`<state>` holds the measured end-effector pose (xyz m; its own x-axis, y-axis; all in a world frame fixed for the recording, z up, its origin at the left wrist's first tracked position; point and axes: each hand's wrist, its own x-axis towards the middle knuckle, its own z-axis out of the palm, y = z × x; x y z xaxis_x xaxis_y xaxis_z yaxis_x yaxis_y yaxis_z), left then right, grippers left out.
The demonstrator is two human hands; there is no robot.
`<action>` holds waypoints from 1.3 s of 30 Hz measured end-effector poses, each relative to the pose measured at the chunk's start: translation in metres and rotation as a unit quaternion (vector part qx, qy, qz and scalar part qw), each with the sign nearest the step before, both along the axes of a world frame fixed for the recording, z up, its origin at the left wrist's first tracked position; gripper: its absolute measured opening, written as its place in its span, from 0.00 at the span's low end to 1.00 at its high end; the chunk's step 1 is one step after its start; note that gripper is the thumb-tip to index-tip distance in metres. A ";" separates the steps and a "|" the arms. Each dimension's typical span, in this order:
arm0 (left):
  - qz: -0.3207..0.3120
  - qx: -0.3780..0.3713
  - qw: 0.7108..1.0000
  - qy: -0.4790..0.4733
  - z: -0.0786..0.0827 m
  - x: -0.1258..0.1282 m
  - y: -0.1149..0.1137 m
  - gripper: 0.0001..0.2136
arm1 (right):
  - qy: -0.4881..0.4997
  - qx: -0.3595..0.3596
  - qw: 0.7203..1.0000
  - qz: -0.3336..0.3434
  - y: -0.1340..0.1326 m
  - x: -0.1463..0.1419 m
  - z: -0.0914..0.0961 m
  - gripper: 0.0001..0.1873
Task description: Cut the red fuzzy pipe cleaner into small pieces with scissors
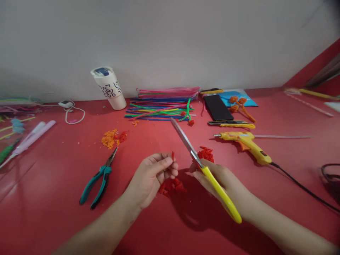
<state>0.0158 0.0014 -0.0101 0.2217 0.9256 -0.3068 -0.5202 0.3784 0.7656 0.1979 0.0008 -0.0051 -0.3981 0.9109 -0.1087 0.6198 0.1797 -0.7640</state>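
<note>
Left hand (156, 170), half curled, was pinched on a short, thin red strip (173, 156) at six o'clock; yellow-handled metal scissors (212, 180) were gripped by the right hand (221, 177) at four. Much cutting appeared done, small red pieces (175, 187) being heaped below the strip; what was left could not be told. The smooth red tabletop (66, 152) was backed by a plain grey wall (170, 42).

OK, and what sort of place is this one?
Probably a craft worktable against a wall: there's a yellow glue gun, what look like coloured pipe cleaners, and yellow-handled scissors in the right hand.
</note>
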 end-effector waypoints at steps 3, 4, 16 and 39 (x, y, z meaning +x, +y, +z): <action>-0.080 -0.007 0.997 0.015 0.001 0.002 -0.004 0.02 | 0.108 -0.078 0.990 -0.048 -0.001 -0.003 -0.003 0.13; -0.105 -0.011 0.994 0.021 0.002 0.003 -0.005 0.03 | 0.141 -0.103 0.983 -0.060 -0.001 -0.004 -0.003 0.13; -0.171 0.001 0.975 0.143 0.006 0.012 -0.010 0.07 | 0.226 -0.194 0.952 -0.068 -0.005 -0.008 0.001 0.08; 0.025 0.087 0.941 0.327 0.011 0.010 -0.010 0.04 | 0.107 -0.069 0.991 -0.050 0.005 0.003 0.006 0.15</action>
<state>0.0255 -0.0083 0.0009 -0.0063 0.9788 -0.2049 0.0693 0.2048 0.9763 0.2011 0.0056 0.0012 -0.3345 0.9292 -0.1571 0.4505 0.0112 -0.8927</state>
